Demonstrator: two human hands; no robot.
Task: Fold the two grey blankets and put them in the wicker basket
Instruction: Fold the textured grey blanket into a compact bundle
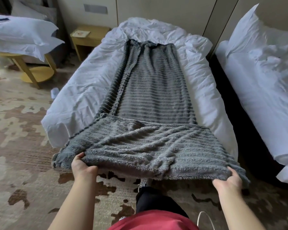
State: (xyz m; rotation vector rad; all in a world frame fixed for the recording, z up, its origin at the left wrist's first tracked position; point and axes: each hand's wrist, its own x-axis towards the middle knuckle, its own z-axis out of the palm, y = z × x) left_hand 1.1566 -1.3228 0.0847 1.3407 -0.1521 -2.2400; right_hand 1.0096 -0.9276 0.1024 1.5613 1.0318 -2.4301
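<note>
Grey blanket [154,90]: a long narrow strip down the centre of the frame, spread on the white bed [83,90] (a flat surface to fold on), apparently halved lengthwise already.
Left hand [83,166]: lower left, fingers curled round one near corner.
Right hand [228,180]: lower right, gripping the other near corner, so the edge is held level.
Near end: lifted clear of the bed's foot, probably to fold toward the top of the frame.
Wicker basket: not in view.

Out of sight from here
Fingers of the left hand [83,166] and right hand [228,181] lie hidden under the hem of the shaggy grey ribbed blanket [150,146]; the white-sheeted neighbouring bed [264,97] runs off the right edge; the pale card [81,33] on the yellow bedside table [90,41] is unreadable
</note>
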